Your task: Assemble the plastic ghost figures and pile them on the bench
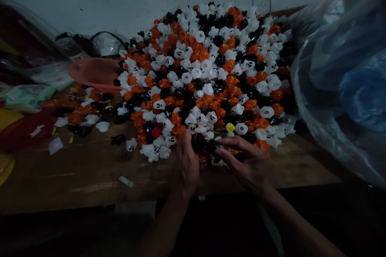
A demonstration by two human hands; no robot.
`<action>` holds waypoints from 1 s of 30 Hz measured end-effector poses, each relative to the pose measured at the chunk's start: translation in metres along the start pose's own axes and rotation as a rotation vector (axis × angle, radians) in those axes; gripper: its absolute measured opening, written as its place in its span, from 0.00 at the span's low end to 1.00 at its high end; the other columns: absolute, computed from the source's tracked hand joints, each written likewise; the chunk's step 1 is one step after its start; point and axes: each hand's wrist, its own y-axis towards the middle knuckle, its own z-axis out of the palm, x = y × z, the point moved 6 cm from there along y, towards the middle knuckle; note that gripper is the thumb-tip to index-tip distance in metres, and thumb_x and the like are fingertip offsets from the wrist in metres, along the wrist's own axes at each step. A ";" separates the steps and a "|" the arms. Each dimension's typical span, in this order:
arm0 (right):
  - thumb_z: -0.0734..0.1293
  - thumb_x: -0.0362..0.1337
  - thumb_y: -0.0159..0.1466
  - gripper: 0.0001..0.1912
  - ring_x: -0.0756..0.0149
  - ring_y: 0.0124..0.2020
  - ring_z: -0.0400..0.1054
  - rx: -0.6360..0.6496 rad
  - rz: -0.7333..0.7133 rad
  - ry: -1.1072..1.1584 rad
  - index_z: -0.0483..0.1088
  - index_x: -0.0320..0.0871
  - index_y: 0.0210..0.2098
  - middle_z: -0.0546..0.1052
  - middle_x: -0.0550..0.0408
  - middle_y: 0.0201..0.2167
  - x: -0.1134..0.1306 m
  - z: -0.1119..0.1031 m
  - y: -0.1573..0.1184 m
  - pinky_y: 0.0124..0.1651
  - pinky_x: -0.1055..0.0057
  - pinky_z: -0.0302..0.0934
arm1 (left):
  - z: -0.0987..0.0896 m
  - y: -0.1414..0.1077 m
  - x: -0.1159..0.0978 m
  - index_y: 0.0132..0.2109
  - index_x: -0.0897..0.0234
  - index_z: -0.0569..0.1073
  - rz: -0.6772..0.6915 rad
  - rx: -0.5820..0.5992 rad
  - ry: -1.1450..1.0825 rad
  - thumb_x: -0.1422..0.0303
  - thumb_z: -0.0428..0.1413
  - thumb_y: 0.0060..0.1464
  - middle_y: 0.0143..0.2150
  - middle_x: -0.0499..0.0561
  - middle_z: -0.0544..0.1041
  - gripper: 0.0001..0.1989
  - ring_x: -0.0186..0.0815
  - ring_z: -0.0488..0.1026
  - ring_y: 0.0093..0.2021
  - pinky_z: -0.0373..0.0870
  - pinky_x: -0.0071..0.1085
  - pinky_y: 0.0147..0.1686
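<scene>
My left hand point(188, 162) is closed round a black plastic piece point(198, 142) at the front edge of a big pile of small toys point(193, 72). The pile mixes white ghost-faced, orange and black pieces. Just to the right, my right hand point(245, 160) pinches a thin stick with a dark end and some yellow on it point(233, 150). The dark end meets the black piece between my hands. An orange piece point(203, 160) shows just below them, partly hidden.
The pile covers the middle of the wooden table point(90, 176). An orange basket point(96, 73) and a smaller heap of pieces point(86, 108) lie left. A large clear plastic bag point(337, 88) stands right. Red and yellow items are at the far left.
</scene>
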 end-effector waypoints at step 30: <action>0.63 0.28 0.62 0.11 0.67 0.33 0.69 0.171 -0.367 -0.310 0.64 0.43 0.44 0.73 0.51 0.34 -0.004 0.002 -0.036 0.35 0.71 0.65 | 0.021 -0.028 0.004 0.31 0.61 0.68 0.320 0.233 0.549 0.67 0.45 0.61 0.27 0.49 0.67 0.12 0.36 0.64 0.30 0.57 0.28 0.33</action>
